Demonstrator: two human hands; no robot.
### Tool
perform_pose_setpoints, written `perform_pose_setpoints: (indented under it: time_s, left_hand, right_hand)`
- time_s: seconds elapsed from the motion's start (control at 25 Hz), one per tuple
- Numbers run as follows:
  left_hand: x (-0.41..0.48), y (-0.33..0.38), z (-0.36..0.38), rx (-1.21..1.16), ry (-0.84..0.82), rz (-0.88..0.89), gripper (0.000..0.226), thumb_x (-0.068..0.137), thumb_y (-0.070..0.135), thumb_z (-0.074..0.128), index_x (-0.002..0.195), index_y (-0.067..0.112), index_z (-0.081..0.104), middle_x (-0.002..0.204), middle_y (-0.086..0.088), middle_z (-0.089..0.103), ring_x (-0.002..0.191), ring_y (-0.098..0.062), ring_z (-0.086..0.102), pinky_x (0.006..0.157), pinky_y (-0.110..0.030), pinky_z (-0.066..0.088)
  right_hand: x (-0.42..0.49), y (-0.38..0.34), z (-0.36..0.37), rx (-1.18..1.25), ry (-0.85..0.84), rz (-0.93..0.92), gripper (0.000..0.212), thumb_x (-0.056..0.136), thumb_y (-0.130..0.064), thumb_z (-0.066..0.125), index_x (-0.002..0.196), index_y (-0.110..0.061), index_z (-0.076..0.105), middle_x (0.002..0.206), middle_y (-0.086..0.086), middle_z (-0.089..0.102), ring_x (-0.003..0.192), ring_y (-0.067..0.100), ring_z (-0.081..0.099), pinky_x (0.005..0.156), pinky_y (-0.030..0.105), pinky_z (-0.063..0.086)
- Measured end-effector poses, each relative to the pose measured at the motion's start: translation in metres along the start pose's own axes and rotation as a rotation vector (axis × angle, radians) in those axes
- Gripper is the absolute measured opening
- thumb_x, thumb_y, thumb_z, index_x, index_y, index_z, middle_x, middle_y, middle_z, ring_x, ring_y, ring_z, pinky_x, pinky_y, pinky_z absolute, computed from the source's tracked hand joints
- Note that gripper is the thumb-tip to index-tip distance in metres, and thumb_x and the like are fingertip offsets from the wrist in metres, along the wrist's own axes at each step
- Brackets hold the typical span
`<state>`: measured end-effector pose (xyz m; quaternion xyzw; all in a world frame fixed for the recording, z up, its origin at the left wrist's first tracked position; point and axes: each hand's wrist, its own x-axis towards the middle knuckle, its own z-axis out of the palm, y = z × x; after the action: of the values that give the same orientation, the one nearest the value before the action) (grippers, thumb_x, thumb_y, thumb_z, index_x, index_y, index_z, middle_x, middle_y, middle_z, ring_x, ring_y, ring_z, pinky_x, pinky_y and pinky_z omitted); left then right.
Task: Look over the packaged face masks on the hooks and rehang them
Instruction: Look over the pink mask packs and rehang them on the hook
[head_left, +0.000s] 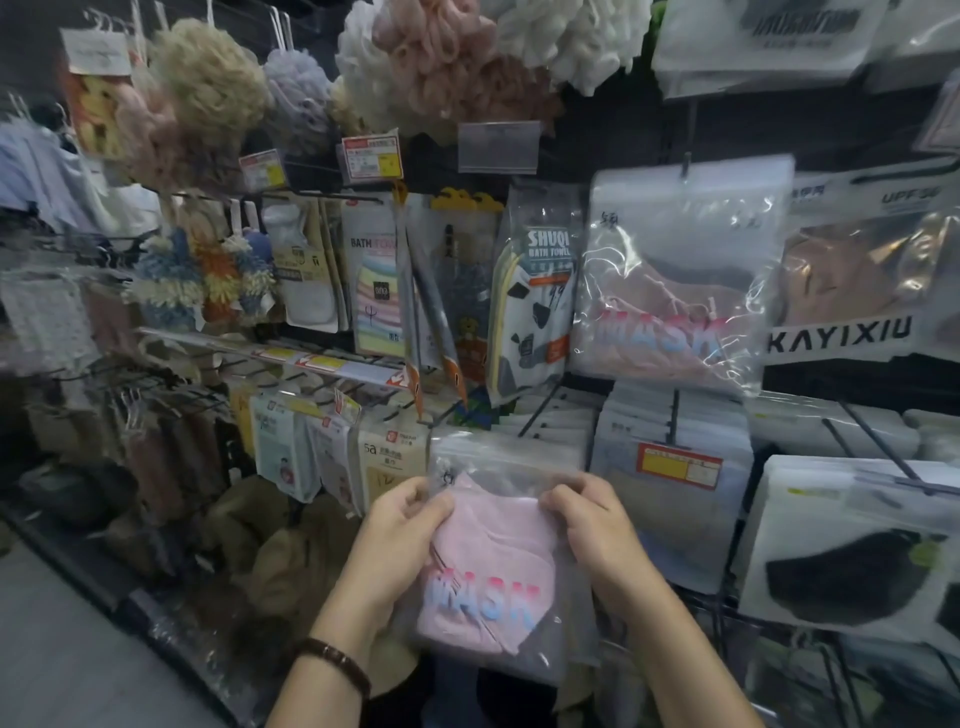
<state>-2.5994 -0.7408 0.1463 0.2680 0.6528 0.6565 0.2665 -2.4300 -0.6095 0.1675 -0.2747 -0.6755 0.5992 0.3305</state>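
Head view: we hold a pink mask pack (488, 566) low before the rack, left hand (400, 540) and right hand (597, 535) pinching its top corners, inspecting; next we must thread its hole onto a hook (675, 415).

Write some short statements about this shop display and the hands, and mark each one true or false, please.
1. The left hand and the right hand both grip a clear plastic packet with a pink face mask. True.
2. That packet hangs on a hook. False: it is held free in the hands.
3. A dark beaded bracelet sits on the left wrist. True.
4. The clear hanging packet printed MASK above holds a black mask. False: its mask is pale pinkish-brown.
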Motion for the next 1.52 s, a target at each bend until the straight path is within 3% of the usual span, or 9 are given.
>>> perform_pose_setpoints:
  time_s: [0.12, 0.24, 0.48, 0.64, 0.8, 1.0, 1.08, 1.28, 1.52]
  left_hand:
    - [-0.007, -0.002, 0.007, -0.148, -0.002, -0.036, 0.014, 0.109, 0.009, 0.056, 0.113, 0.001, 0.066, 0.093, -0.013, 0.079, 0.079, -0.019, 0.075, 0.070, -0.034, 0.061]
    - [-0.008, -0.001, 0.018, -0.211, 0.180, 0.026, 0.011, 0.111, 0.010, 0.054, 0.106, 0.003, 0.061, 0.096, -0.019, 0.076, 0.078, -0.020, 0.074, 0.069, -0.038, 0.064]
    - [-0.009, -0.006, 0.060, -0.576, 0.589, 0.015, 0.009, 0.110, 0.018, 0.056, 0.111, 0.008, 0.058, 0.110, -0.020, 0.072, 0.095, -0.029, 0.074, 0.080, -0.043, 0.062]
    - [-0.015, -0.007, 0.074, -0.658, 0.474, 0.038, 0.015, 0.105, 0.009, 0.063, 0.120, 0.009, 0.060, 0.113, -0.015, 0.075, 0.100, -0.026, 0.076, 0.078, -0.038, 0.061]
    - [-0.006, 0.006, 0.028, -0.231, 0.465, 0.195, 0.027, 0.100, 0.011, 0.071, 0.124, 0.019, 0.061, 0.116, -0.002, 0.074, 0.103, -0.015, 0.073, 0.086, -0.031, 0.058]
    - [-0.003, 0.013, 0.011, 0.163, 0.194, 0.268, 0.024, 0.112, 0.022, 0.052, 0.106, 0.025, 0.075, 0.097, 0.012, 0.079, 0.092, -0.003, 0.074, 0.072, -0.012, 0.053]
    - [-0.004, 0.008, 0.014, 0.142, 0.234, 0.283, 0.029, 0.113, 0.023, 0.051, 0.094, 0.025, 0.073, 0.089, 0.009, 0.077, 0.085, -0.007, 0.072, 0.069, -0.019, 0.054]
    - [-0.005, 0.001, 0.022, -0.004, 0.303, 0.240, 0.024, 0.112, 0.033, 0.050, 0.094, 0.029, 0.066, 0.095, -0.008, 0.074, 0.097, -0.043, 0.071, 0.082, -0.071, 0.061]
    - [-0.008, 0.007, 0.022, 0.079, 0.193, 0.113, 0.025, 0.115, 0.032, 0.038, 0.100, 0.033, 0.058, 0.104, -0.003, 0.074, 0.084, -0.033, 0.073, 0.049, -0.038, 0.059]
  right_hand:
    - [0.004, 0.006, 0.002, 0.036, -0.004, -0.040, 0.018, 0.100, -0.010, 0.062, 0.083, -0.003, 0.066, 0.076, 0.009, 0.063, 0.068, 0.023, 0.060, 0.059, 0.034, 0.045]
    - [0.003, 0.016, 0.005, 0.134, -0.012, -0.006, 0.021, 0.101, -0.012, 0.069, 0.117, 0.002, 0.073, 0.110, 0.024, 0.079, 0.099, 0.044, 0.078, 0.084, 0.049, 0.063]
    - [-0.008, 0.034, 0.028, 0.580, 0.143, 0.190, 0.020, 0.088, -0.004, 0.085, 0.100, 0.000, 0.069, 0.107, 0.028, 0.080, 0.094, 0.039, 0.080, 0.071, 0.040, 0.063]
    - [-0.007, 0.029, 0.039, 0.633, 0.237, 0.113, 0.026, 0.091, 0.001, 0.080, 0.116, -0.003, 0.076, 0.105, 0.020, 0.083, 0.102, 0.041, 0.080, 0.095, 0.058, 0.063]
    - [-0.007, 0.022, 0.008, 0.351, 0.258, -0.011, 0.022, 0.090, -0.004, 0.084, 0.110, -0.010, 0.077, 0.099, 0.011, 0.085, 0.094, 0.030, 0.083, 0.091, 0.052, 0.066]
    - [-0.007, 0.029, -0.007, 0.222, 0.207, -0.112, 0.019, 0.087, -0.003, 0.086, 0.105, -0.007, 0.080, 0.097, 0.012, 0.084, 0.094, 0.033, 0.082, 0.093, 0.057, 0.064]
    - [-0.005, 0.031, -0.009, 0.200, 0.194, -0.118, 0.017, 0.086, -0.008, 0.089, 0.101, -0.009, 0.082, 0.095, 0.012, 0.084, 0.095, 0.034, 0.081, 0.094, 0.061, 0.063]
    - [-0.011, 0.028, -0.011, 0.239, 0.017, -0.036, 0.028, 0.088, -0.010, 0.087, 0.113, -0.009, 0.077, 0.104, 0.012, 0.083, 0.094, 0.029, 0.082, 0.078, 0.064, 0.066]
    - [-0.011, 0.024, -0.014, 0.284, 0.101, -0.062, 0.024, 0.090, -0.014, 0.085, 0.105, 0.004, 0.077, 0.097, 0.024, 0.081, 0.083, 0.048, 0.079, 0.060, 0.052, 0.068]
